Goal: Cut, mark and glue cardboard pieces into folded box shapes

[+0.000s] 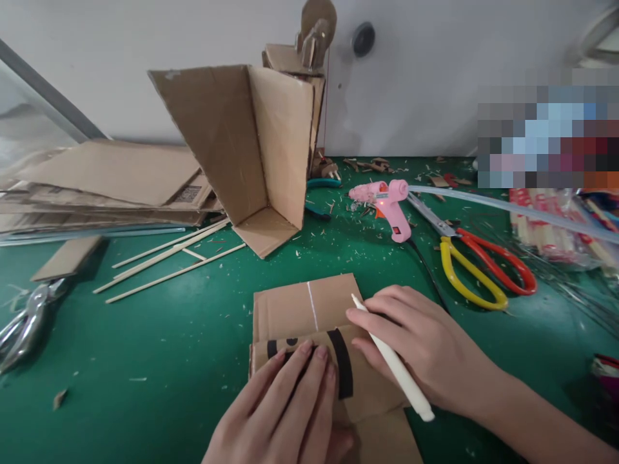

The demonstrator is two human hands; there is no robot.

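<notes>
My left hand [285, 406] lies flat, fingers together and stretched out, pressing on a small cardboard piece with a thick black printed mark [341, 367]. That piece rests on a larger cardboard sheet [290, 309] bearing a white drawn line. My right hand [416, 348] grips a white marker pen [394, 364], its tip near the sheet's right edge. Both sit on the green cutting mat [184, 335].
Behind stand a folded cardboard structure [251, 148], wooden sticks [164, 258], a pink glue gun [387, 200], and red-and-yellow scissors [478, 264]. Flat cardboard [106, 180] is stacked at left, metal pliers [26, 322] lie at the left edge, packaged sticks [551, 225] at right.
</notes>
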